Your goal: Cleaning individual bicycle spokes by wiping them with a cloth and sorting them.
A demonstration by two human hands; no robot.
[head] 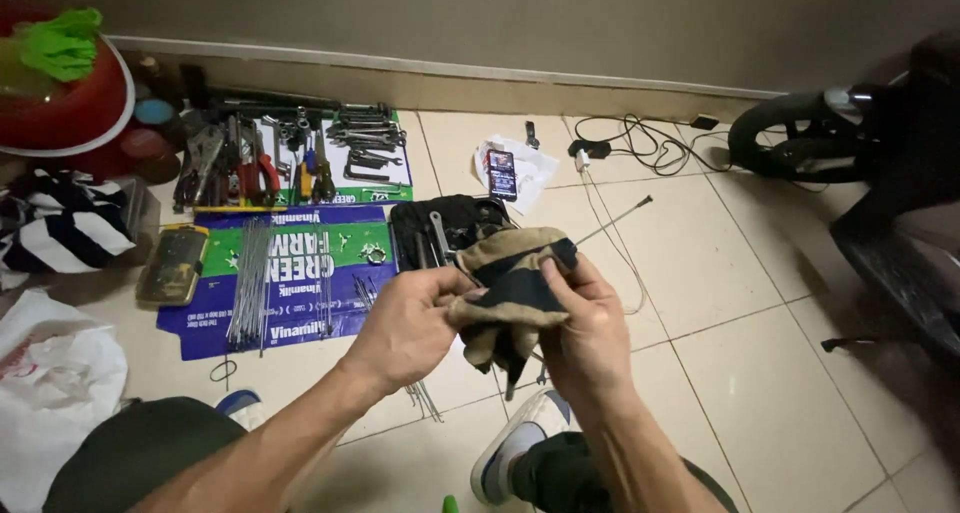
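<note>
both hands, left hand and right hand, clenched on a soft camo rag at frame centre, above the tiled floor. blue-green printed carton flat at 10 o'clock, thin steel spokes on it. white plastic bag at 8.

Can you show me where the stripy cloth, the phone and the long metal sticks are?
stripy cloth (515, 288), head view, middle of the fabric.
phone (502, 175), head view, its screen.
long metal sticks (252, 278), head view, middle of the bundle.
</note>
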